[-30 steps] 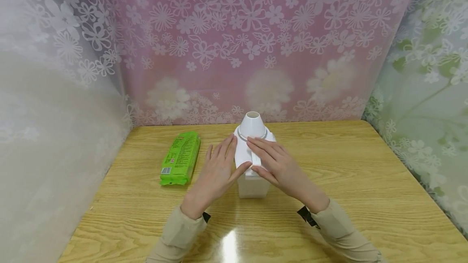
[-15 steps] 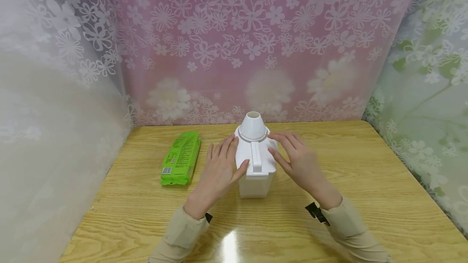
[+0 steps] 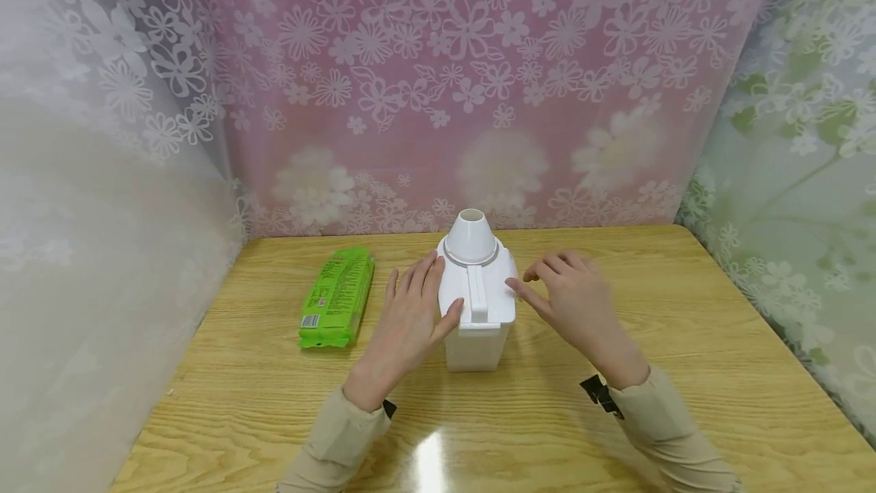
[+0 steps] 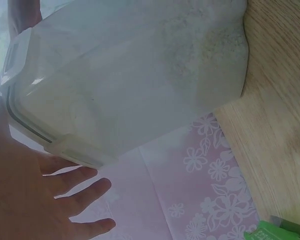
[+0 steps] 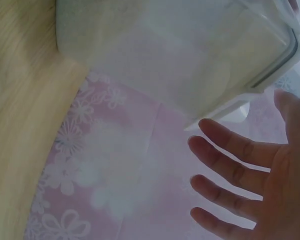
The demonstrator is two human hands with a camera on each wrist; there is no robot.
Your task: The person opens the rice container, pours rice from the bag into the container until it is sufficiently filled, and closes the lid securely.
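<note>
A translucent storage container with a white lid stands upright on the table. On the lid are a white cone-shaped piece and a bar handle. Pale grains lie low inside it in the left wrist view. My left hand rests along the lid's left edge, fingers straight, close to a side latch. My right hand is at the lid's right side, fingers loosely bent, thumb tip near the edge. In the right wrist view its fingertips hover by another side latch, holding nothing.
A bright green printed packet lies on the wooden table to the left of the container. Floral curtains hang behind the table and on both sides.
My right hand has moved from over the handle and lid out to the right side, uncovering the handle. My left hand stays where it was; the container and packet have not moved.
</note>
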